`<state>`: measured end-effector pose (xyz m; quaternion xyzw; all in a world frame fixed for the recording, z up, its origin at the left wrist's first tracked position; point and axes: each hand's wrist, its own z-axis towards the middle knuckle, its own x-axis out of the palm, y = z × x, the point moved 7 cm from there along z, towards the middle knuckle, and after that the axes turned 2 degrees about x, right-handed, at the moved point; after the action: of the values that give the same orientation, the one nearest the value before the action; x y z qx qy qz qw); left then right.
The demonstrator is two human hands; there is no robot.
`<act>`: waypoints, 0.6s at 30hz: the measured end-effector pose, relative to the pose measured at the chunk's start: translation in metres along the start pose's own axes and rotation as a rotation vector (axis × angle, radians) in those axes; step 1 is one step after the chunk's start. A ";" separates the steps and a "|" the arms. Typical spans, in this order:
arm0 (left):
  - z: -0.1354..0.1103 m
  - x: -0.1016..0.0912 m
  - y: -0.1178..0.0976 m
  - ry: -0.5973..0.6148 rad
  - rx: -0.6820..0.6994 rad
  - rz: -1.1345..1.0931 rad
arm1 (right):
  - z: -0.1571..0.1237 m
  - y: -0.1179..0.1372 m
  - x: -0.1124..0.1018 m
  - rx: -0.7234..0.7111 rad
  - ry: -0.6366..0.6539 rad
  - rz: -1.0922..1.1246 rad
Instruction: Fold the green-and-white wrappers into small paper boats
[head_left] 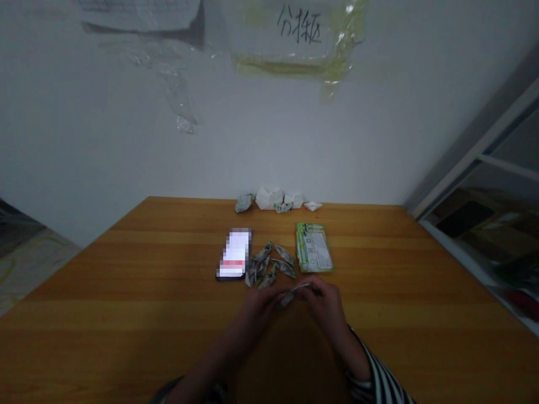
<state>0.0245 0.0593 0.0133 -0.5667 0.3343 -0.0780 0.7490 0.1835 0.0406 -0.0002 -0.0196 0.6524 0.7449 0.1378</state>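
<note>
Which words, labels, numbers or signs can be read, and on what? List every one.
"分拣区": handwritten on the sheet taped to the wall; middle character loosely written.
Upper-left sheet: too faint to read.
Green-and-white packet: print too small.
Folded papers: print too small.
Phone: screen pixelated, unreadable.

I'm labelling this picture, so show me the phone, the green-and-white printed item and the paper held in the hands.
Phone [235, 253]: head view, middle of its screen.
Green-and-white printed item [315, 248]: head view, middle of its top.
Held paper [288, 298]: head view, its pale surface.
</note>
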 end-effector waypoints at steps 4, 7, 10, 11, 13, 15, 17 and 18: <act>0.000 0.004 -0.011 0.081 0.029 0.017 | 0.004 -0.005 0.000 0.015 0.012 0.027; 0.003 0.010 -0.015 0.114 0.032 0.092 | 0.004 -0.004 0.004 -0.020 0.049 0.008; 0.004 0.012 -0.006 0.078 -0.027 0.204 | -0.001 0.004 0.018 -0.107 0.144 -0.063; 0.004 0.012 -0.001 0.059 -0.048 0.240 | -0.004 0.008 0.023 -0.142 0.164 -0.105; 0.002 0.012 0.005 0.030 -0.059 0.270 | -0.011 0.013 0.031 -0.197 0.151 -0.197; -0.001 0.011 0.005 -0.017 -0.022 0.231 | -0.016 0.017 0.033 -0.230 0.081 -0.249; -0.002 0.008 0.002 -0.086 0.035 0.141 | -0.019 0.019 0.029 -0.274 -0.002 -0.276; -0.002 0.006 0.000 -0.120 0.062 0.090 | -0.021 0.020 0.027 -0.319 -0.036 -0.295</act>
<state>0.0278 0.0545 0.0108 -0.5314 0.3114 -0.0204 0.7875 0.1497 0.0232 0.0107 -0.1231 0.5137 0.8109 0.2519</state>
